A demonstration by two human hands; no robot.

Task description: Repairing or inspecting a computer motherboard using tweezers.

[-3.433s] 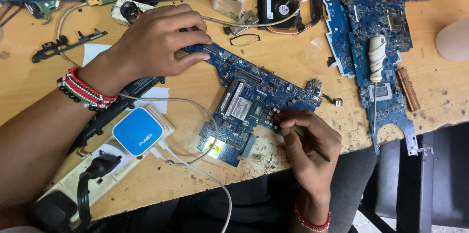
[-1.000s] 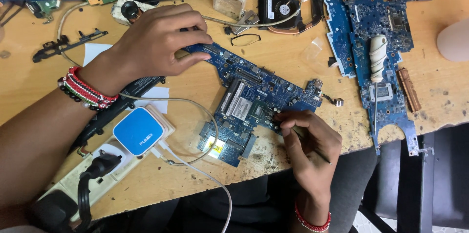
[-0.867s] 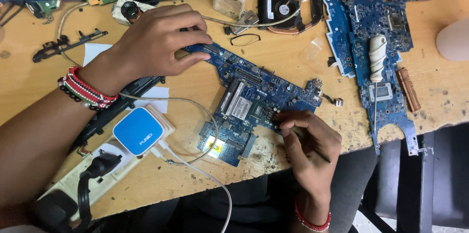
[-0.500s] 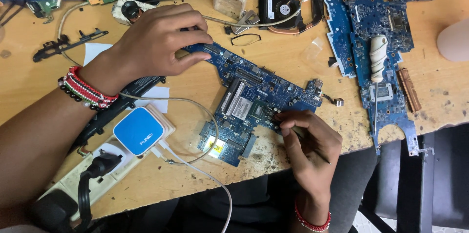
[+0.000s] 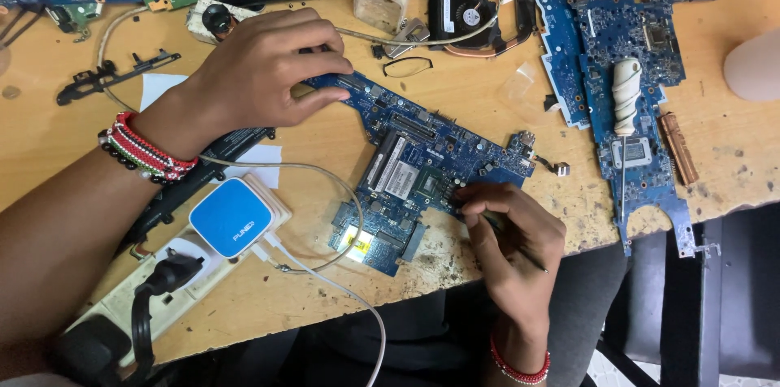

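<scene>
A blue laptop circuit board [image 5: 414,164] lies tilted on the wooden table [image 5: 455,95] near its front edge. My left hand [image 5: 264,70] presses down on the board's upper left corner, fingers curled over it. My right hand [image 5: 508,229] pinches a thin dark tool [image 5: 520,245] like a pen, its tip hidden by my fingers at the board's right edge, beside a square chip [image 5: 431,184]. Bead bracelets circle both wrists.
A second blue board [image 5: 626,78] with a white-handled screwdriver [image 5: 626,99] lies to the right. A power strip [image 5: 154,289] carrying a blue-topped adapter [image 5: 231,216] and a white cable sits front left. A cooling fan [image 5: 467,17] and loose parts crowd the back.
Almost nothing has moved. My right fingers shift very slightly at the board's edge; the left hand stays put.
</scene>
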